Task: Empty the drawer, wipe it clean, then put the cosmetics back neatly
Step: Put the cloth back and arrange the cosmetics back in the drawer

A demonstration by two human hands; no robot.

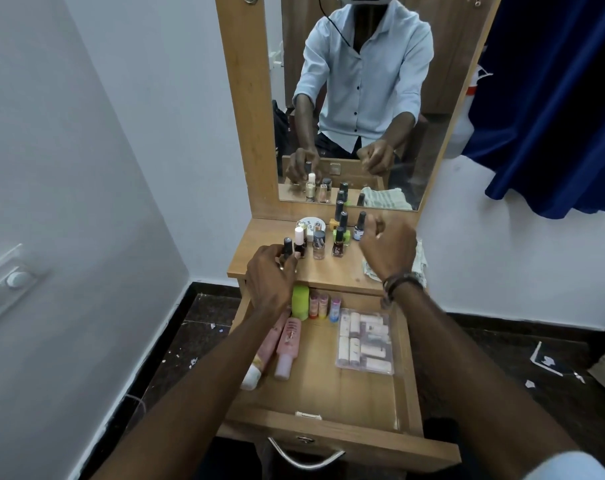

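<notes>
Left hand (271,271) grips a dark-capped nail polish bottle (287,249) on the dresser shelf (332,271); right hand (387,247) hovers loosely curled, holding nothing. Below, the open drawer (328,386) has bare room up front, likely for returns; pink bottles (283,344) lie left, a clear sachet pouch (365,342) right.

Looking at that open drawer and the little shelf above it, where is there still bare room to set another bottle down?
The drawer has bare wood across its front half, and a strip between the pink bottles and the clear packet. The shelf is bare along its front edge between the hands; its back is crowded with nail polish bottles. The left hand grips one bottle.
</notes>
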